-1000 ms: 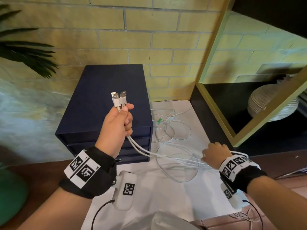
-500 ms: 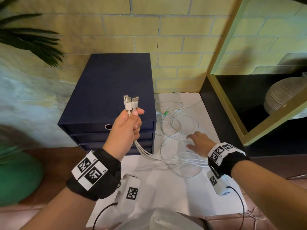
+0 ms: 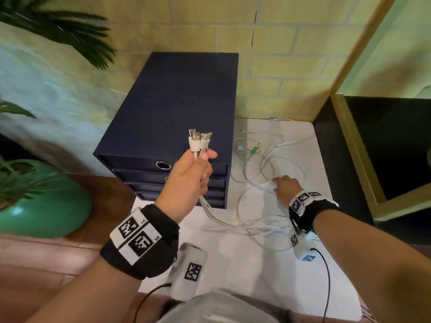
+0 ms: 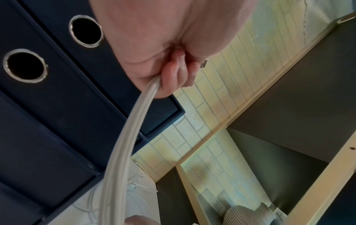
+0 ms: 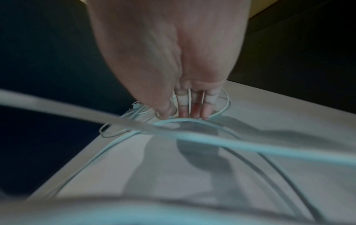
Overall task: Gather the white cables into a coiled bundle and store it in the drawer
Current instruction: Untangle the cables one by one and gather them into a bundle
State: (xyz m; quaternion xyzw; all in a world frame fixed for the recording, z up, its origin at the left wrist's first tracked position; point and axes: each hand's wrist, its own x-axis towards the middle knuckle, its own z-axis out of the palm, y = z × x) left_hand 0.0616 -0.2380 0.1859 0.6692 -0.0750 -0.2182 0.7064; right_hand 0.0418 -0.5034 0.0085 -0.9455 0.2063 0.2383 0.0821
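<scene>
- White cables (image 3: 256,197) are the thing in hand: their plug ends (image 3: 199,142) stand up above the left hand (image 3: 189,180), and the rest trails down and away to loose loops on the white bench (image 3: 233,264).
- Fingers of the left hand are clamped round the cables just below the plugs; the left wrist view shows the strands leaving under the fist as one thick bunch (image 4: 123,152).
- The right hand (image 3: 283,190) reaches down into the loops; its fingers (image 5: 194,109) are straight and a little apart, with the tips at a strand, not yet closed on it.
- To do this step well, I think the right fingers should take all strands together, near the left fist, and lay even loops into that fist.
- A small green connector (image 3: 254,150) lies beyond the right fingertips, tangled in thin wires; pull slowly there, so that it does not snag.
- The dark blue drawer box (image 3: 175,108) stands behind the left fist, with its drawers closed; one drawer must be opened before storing.
</scene>
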